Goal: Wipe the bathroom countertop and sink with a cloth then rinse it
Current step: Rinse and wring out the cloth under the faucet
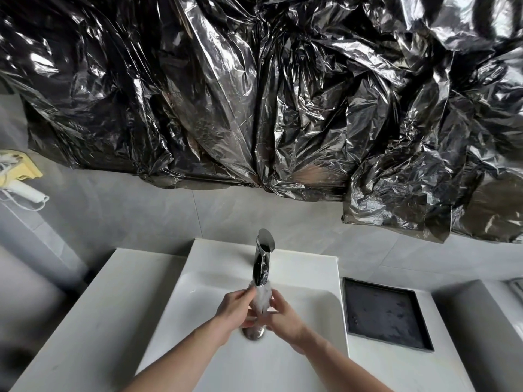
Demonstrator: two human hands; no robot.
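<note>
Right now both hands are curled around a small bunched white cloth [259, 302], the left hand [236, 309] gripping from one side and the right hand [284, 314] from the other, directly under the tall chrome faucet [263, 257], above the white rectangular sink basin [198, 329] and its round metal drain [253, 333].

Wall covering: crinkled black plastic sheeting [254, 94], above the basin.
Recess: dark square tray [386, 314], right of basin.
Left wall: yellow-and-white holder [21, 176], corded.
</note>
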